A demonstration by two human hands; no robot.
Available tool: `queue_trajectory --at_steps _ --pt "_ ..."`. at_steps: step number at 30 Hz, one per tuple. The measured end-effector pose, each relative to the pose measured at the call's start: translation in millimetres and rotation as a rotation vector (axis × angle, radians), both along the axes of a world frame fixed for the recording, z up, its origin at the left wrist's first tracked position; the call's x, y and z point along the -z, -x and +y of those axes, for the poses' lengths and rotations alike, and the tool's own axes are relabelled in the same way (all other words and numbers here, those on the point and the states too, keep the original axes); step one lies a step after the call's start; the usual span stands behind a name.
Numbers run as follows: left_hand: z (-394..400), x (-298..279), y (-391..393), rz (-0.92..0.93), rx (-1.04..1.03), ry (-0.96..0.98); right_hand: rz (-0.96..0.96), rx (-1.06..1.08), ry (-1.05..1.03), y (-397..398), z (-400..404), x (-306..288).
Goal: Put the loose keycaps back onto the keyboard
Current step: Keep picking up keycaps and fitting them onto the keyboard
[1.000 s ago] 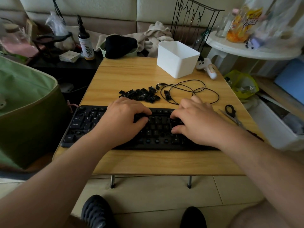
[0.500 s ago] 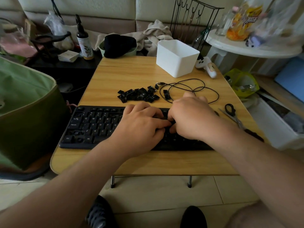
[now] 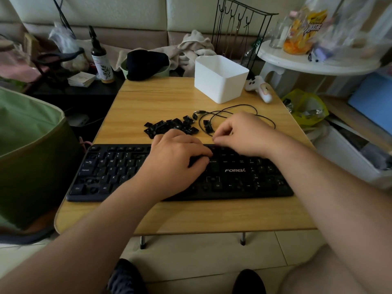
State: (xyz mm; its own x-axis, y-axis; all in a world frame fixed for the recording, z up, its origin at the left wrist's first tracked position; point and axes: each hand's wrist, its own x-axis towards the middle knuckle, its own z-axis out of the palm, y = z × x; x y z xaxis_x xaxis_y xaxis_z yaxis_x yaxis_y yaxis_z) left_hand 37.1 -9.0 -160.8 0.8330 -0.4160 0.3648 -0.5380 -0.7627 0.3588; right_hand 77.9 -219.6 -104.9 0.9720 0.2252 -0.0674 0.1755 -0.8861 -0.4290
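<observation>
keycaps (image 3: 172, 127) lie heaped on the table (image 3: 169, 215) just behind the keyboard (image 3: 110, 172), nearest my left hand (image 3: 176, 160), fingers curled flat on keys; my right hand (image 3: 244, 134) pinches something i can't make out.

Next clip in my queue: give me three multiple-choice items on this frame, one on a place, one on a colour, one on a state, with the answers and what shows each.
1. Where does the pile of loose keycaps lie?
A. in the white bin
B. on the table behind the keyboard
C. on the floor

2. What colour is the keyboard?
A. white
B. black
C. green

3. How does the left hand stand?
A. resting palm down on the keyboard
B. raised high above the table
C. inside the white bin

Answers: 1 B, the keycaps sit on the wooden table just past the keyboard's far edge, left of the black cable. 2 B, its case and keys are black. 3 A, the hand lies over the middle keys, beside the right hand at the top row; the white bin stands apart, farther back.
</observation>
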Motion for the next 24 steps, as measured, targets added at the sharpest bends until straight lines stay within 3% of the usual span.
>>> queue_trajectory --at_steps 4,10,19,21,24 --pt "4 -2 -12 0.035 -0.051 0.061 -0.191 0.139 -0.058 -29 3 25" --pt "11 -5 -25 0.073 -0.098 0.116 -0.175 0.026 0.171 -50 17 41" --pt "15 -10 -26 0.115 -0.119 0.172 -0.194 0.073 0.070 -51 9 41" --pt "15 -12 -24 0.127 -0.117 0.204 -0.206 0.136 -0.060 -48 6 36" --pt "14 -16 -22 0.155 -0.110 0.295 -0.062 0.223 -0.586 -39 9 25"
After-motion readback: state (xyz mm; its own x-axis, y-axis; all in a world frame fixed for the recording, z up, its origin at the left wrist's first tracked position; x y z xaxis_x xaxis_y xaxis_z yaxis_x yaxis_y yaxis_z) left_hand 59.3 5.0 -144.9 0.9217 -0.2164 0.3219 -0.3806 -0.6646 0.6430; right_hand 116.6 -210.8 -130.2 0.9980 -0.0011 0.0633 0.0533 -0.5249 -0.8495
